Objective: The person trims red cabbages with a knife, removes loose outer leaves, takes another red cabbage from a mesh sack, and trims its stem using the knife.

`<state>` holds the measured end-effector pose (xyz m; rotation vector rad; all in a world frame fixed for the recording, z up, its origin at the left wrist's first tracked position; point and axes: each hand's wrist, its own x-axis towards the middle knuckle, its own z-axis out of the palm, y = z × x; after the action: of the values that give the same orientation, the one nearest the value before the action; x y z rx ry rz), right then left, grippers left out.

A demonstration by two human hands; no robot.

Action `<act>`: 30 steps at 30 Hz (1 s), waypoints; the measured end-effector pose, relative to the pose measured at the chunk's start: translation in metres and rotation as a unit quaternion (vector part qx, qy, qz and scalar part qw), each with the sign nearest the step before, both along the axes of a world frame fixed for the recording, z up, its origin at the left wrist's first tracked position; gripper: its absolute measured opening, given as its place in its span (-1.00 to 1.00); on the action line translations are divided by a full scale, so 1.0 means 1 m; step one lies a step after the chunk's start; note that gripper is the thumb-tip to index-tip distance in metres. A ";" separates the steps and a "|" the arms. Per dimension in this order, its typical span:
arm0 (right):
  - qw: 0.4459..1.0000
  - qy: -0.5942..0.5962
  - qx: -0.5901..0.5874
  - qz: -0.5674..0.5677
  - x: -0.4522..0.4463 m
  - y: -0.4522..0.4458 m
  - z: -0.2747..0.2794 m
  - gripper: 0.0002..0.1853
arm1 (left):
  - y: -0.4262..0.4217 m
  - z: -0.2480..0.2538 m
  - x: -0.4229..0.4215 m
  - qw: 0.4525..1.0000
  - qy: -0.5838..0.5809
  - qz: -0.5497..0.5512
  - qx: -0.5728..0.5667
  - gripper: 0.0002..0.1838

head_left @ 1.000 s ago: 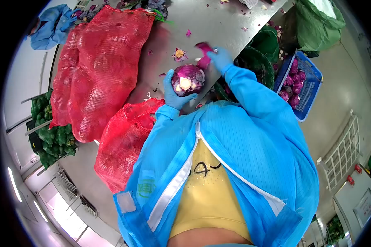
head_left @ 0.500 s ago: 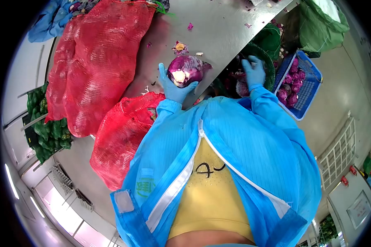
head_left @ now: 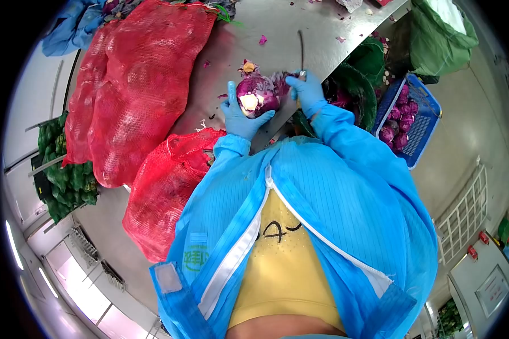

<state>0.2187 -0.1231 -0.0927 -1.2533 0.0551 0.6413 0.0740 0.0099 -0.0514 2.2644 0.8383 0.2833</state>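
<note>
A red cabbage (head_left: 264, 93) rests on the metal table, its pale cut stem turned toward me. My left hand (head_left: 241, 121), in a blue glove, cradles it from the near left side, thumb and fingers spread around it. A loosened outer leaf (head_left: 281, 81) sticks out on the cabbage's right. At that leaf's edge is my gloved right hand (head_left: 307, 93), closed around what looks like a knife (head_left: 301, 51), its thin dark blade pointing away from me. The fingers seem to touch the leaf, but their grip on it is partly hidden. A cut stem piece (head_left: 247, 67) lies just beyond the cabbage.
Red mesh sacks (head_left: 147, 68) lie on the table's left, and another red sack (head_left: 167, 192) hangs beside my left arm. To the right are a dark green bin (head_left: 367, 93), a blue basket (head_left: 427, 121) of small cabbages and a green sack (head_left: 444, 39). Leaf scraps dot the metal table (head_left: 266, 20).
My right hand has come from over the green bin to the cabbage's right side, and the blade now shows. The outer leaf is pulled further out. My left hand stays on the cabbage.
</note>
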 end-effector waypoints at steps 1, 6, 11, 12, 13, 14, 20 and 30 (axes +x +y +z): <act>0.999 -0.001 0.045 0.000 0.007 -0.008 0.018 -0.78 | 0.001 0.002 0.000 0.999 0.031 -0.006 -0.008 0.44; 0.994 -0.086 -0.061 0.035 0.043 -0.081 0.044 -0.72 | 0.002 0.007 0.009 0.998 0.060 0.018 -0.021 0.35; 0.764 -0.466 -0.446 0.008 0.031 -0.111 0.001 -0.51 | 0.013 -0.029 0.009 0.975 -0.049 -0.062 0.205 0.25; 0.849 -0.402 -0.342 0.014 0.015 -0.097 0.016 -0.52 | 0.014 -0.026 0.012 0.975 -0.051 -0.062 0.206 0.25; 0.871 -0.346 -0.344 0.056 0.002 -0.083 0.025 -0.52 | 0.015 -0.018 0.013 0.992 -0.009 -0.055 0.115 0.27; 0.881 -0.311 -0.338 0.114 -0.008 -0.069 0.028 -0.50 | 0.015 -0.011 0.015 0.998 0.035 -0.049 0.022 0.30; 0.839 -0.372 -0.314 0.244 -0.030 -0.013 0.028 -0.33 | 0.004 0.004 0.021 0.996 0.044 -0.019 0.070 0.30; 0.777 -0.359 -0.388 0.342 -0.025 -0.011 0.041 -0.38 | 0.001 0.008 0.026 0.983 0.085 -0.065 0.148 0.34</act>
<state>0.1934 -0.1337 -0.0521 -2.3043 -0.9029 0.7324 0.0995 0.0113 -0.0434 2.6407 0.7700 0.1636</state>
